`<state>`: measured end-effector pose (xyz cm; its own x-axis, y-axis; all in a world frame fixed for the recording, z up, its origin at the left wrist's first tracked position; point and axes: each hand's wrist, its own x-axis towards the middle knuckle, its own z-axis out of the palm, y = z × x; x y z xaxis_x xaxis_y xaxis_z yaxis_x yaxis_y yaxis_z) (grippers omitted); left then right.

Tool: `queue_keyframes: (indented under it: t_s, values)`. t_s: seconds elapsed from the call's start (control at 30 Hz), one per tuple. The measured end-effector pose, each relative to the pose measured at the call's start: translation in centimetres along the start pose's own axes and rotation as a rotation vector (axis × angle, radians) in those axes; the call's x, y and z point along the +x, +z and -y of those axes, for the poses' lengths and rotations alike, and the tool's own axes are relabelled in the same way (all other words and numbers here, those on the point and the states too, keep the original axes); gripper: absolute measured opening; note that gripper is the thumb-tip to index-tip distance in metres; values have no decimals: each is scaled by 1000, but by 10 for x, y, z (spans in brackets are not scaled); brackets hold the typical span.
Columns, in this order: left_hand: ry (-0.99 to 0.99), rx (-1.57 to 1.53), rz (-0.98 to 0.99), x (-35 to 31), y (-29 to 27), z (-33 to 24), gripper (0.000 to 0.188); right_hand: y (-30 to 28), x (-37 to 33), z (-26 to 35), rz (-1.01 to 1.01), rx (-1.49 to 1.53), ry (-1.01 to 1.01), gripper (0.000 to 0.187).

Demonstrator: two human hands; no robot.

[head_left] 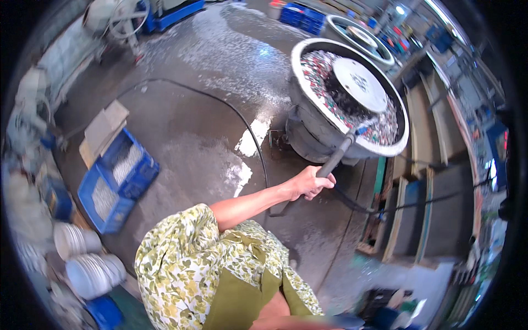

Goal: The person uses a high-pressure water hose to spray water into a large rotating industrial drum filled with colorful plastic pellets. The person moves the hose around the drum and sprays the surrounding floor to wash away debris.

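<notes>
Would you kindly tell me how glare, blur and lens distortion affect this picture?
In the head view, glare whitens patches of the wet floor; a lamp burns out at upper right; the fisheye bends straight edges toward a dark rim; white buckets at lower left look soft; the outstretched hand reads fairly clearly.

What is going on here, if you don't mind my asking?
A person's left hand is gripping a grey tube, its far end at the near rim of a large round tub. Small colourful pieces lie in the tub around a white round top. A black hose curves across the wet floor. Whether water is coming out of the tube is too small to tell.
</notes>
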<state>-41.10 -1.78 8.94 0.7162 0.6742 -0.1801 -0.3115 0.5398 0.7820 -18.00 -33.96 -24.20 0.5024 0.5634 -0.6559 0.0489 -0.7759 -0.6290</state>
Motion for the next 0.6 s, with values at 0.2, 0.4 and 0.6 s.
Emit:
queue_keyframes:
  t_s: [0.2, 0.4, 0.6]
  values:
    - [78, 40, -56, 0, -18, -2, 22, -12, 7, 61, -60, 7, -176, 48]
    - [185, -14, -93, 1, -42, -16, 18, 9, -20, 163, -205, 177, -635, 56]
    - [309, -57, -74, 8, -65, -11, 22, 68, -81, 389, 148, 409, -697, 67]
